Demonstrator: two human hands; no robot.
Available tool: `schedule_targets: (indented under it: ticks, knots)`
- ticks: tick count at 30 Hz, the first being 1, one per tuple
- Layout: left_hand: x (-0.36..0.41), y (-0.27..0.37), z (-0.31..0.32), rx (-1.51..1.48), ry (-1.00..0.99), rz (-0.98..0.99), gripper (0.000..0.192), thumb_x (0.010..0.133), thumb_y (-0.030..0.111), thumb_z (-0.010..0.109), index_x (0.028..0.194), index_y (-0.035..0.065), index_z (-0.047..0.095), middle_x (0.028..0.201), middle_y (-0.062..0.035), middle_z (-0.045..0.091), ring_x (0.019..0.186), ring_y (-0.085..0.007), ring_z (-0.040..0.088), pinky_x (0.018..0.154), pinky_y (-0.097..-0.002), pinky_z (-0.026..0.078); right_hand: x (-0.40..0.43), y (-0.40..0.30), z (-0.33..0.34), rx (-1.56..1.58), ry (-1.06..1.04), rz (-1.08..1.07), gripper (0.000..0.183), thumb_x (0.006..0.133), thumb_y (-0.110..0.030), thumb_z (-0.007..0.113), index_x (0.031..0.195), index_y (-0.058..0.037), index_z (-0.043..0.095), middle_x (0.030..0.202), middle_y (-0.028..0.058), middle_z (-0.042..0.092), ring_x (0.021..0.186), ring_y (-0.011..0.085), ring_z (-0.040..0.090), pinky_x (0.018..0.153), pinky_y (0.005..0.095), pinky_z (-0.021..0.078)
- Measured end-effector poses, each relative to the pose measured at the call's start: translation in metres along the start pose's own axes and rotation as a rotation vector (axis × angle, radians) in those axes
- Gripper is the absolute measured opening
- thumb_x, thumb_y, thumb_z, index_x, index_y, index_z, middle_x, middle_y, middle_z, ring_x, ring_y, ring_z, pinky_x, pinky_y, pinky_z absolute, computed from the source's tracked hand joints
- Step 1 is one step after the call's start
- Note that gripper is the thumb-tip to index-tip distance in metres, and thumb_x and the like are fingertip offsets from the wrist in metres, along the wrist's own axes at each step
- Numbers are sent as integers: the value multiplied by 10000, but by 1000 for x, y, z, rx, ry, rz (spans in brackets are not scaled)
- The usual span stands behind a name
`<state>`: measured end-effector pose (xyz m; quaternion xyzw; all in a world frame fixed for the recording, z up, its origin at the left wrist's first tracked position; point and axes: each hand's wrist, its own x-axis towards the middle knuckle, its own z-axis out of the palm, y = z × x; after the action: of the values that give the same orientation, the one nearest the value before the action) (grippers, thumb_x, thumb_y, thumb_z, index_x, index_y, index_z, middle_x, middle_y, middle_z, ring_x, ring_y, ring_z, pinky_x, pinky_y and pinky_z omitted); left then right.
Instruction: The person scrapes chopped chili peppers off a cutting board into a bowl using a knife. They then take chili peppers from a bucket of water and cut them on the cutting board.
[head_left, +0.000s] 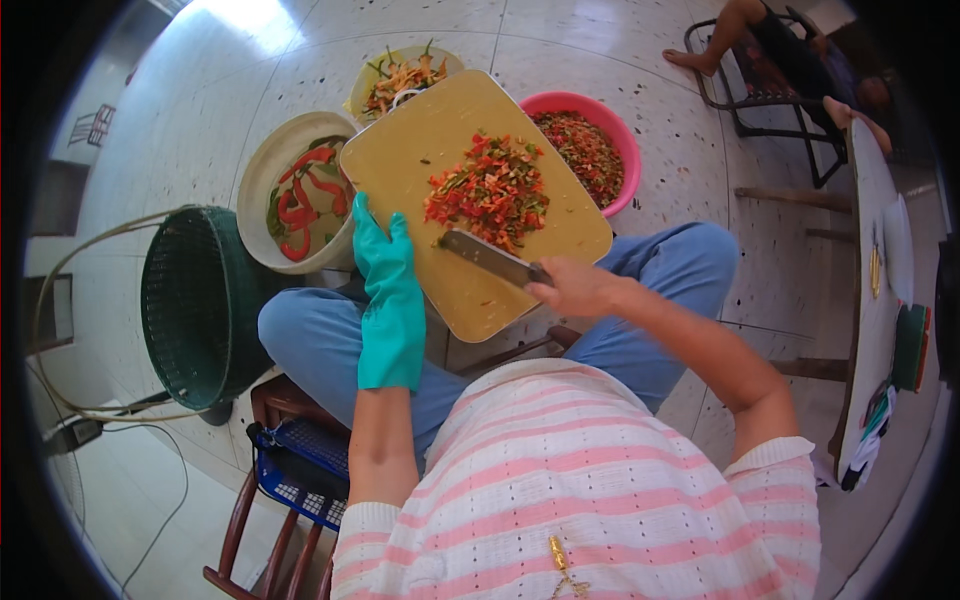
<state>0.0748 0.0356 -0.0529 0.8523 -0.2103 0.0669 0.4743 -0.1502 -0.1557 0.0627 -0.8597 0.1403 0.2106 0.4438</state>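
My right hand (574, 287) grips the dark handle of a kitchen knife (487, 256). Its blade lies low over the yellow cutting board (472, 315), at the near-left edge of a heap of chopped red and green chili peppers (491, 191). A teal rubber glove covers my left hand (388, 262), which holds the board's left edge; some of its fingers are hidden. The board is tilted in view, above my knees. Left of it, a whitish basin (251, 199) contains whole red and green peppers (300, 210) in what looks like water.
A pink basin (632, 161) of chopped peppers sits partly under the board's right side. Beyond the board is a bowl of pepper scraps (409, 82). A green woven basket (184, 307) stands left, near a wooden chair (240, 517). A person reclines on a folding chair (739, 105), upper right.
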Motion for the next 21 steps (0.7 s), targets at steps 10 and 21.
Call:
schedule_targets:
  ticks: [10, 21]
  knots:
    - [-22, 63, -29, 300, -78, 55, 660, 862, 219, 724, 1405, -5, 423, 1256, -272, 576, 1123, -417, 567, 925, -462, 481, -17, 19, -18, -56, 260, 28, 293, 902, -212, 615, 1004, 60, 577, 933, 291, 633, 925, 445, 614, 790, 485, 484]
    - [-43, 98, -44, -15, -467, -795, 905, 893, 156, 695, 1564, 188, 90, 986, -146, 691, 815, -278, 675, 738, -411, 550, -18, 21, -17, -21, -1, -28, 341, 903, -268, 607, 999, 59, 614, 953, 277, 662, 934, 425, 645, 828, 473, 509]
